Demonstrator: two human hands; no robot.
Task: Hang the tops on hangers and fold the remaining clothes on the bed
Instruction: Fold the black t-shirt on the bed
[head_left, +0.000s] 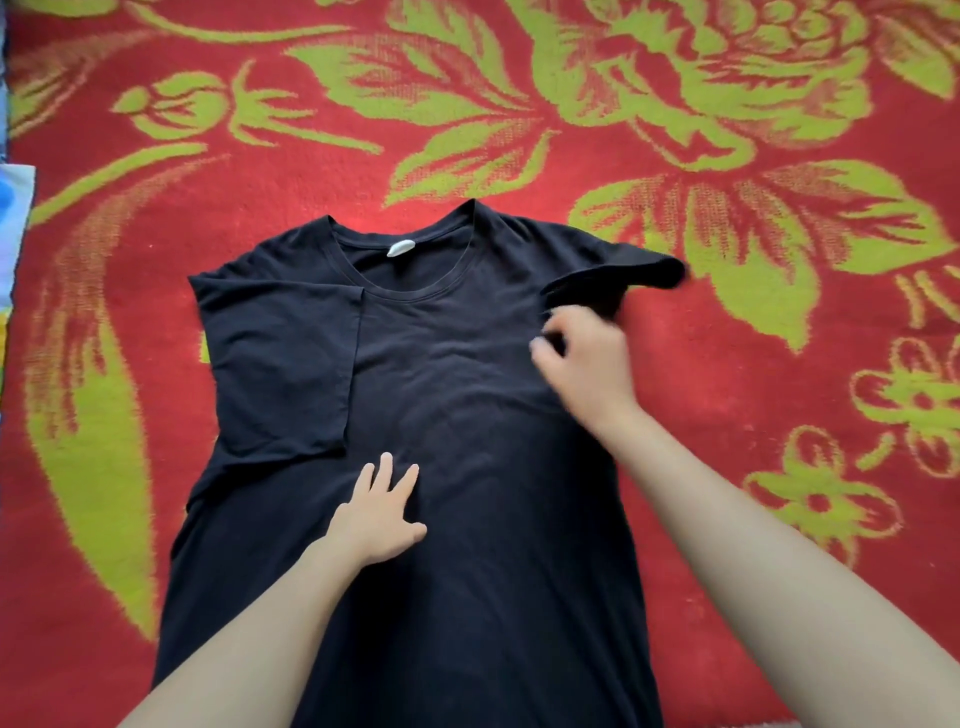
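shirt (493, 571): lies flat on the blanket (727, 395), neck at 12 o'clock | left hand (376, 514): flat, fingers straight, presses the shirt's middle | right hand (584, 358): blurry, looks like you pinch the sleeve (639, 267) at 2 o'clock | feel: probably soft, light, floppy | hold: you grab the sleeve's edge

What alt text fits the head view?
A black T-shirt lies on a red-and-green floral blanket. The left hand presses its front; the right hand pinches it by the unfolded sleeve. The other sleeve is folded in.
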